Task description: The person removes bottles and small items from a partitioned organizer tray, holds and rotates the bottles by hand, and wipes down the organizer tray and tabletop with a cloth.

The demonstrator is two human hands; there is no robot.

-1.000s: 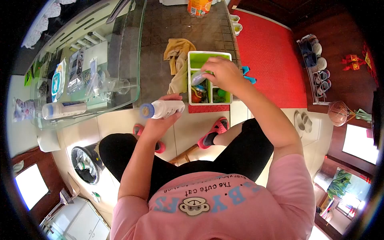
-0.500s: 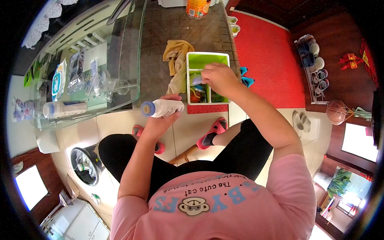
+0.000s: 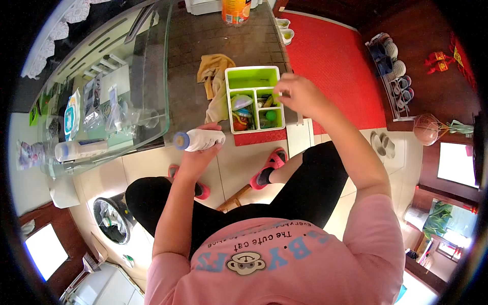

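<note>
My left hand point(image 3: 200, 157) is wrapped round a white bottle point(image 3: 207, 138) that lies tilted sideways. The bottle's blue end point(image 3: 181, 140), with a tan centre, points left. My right hand point(image 3: 300, 95) hovers at the right edge of a white and lime-green divided box point(image 3: 252, 69). Its fingers are loosely curled and a little apart, with nothing visible in them. A pale purple piece point(image 3: 242, 101) rests in the box's left compartment, above blue and red items. Small things, among them a green round one point(image 3: 271, 115), sit in the right compartments. The back compartment shows its green floor.
A tan cloth point(image 3: 215, 76) lies left of the box on the dark table point(image 3: 193, 35). An orange-labelled bottle point(image 3: 236, 11) stands at the back. On the left is a glass-topped table edge point(image 3: 166, 76) with a white bottle point(image 3: 81, 150). A trash bin point(image 3: 112, 221) stands below.
My right hand has left the box's inside and moved right, letting go of the pale purple piece. My left hand still holds the bottle; the view has shifted slightly.
</note>
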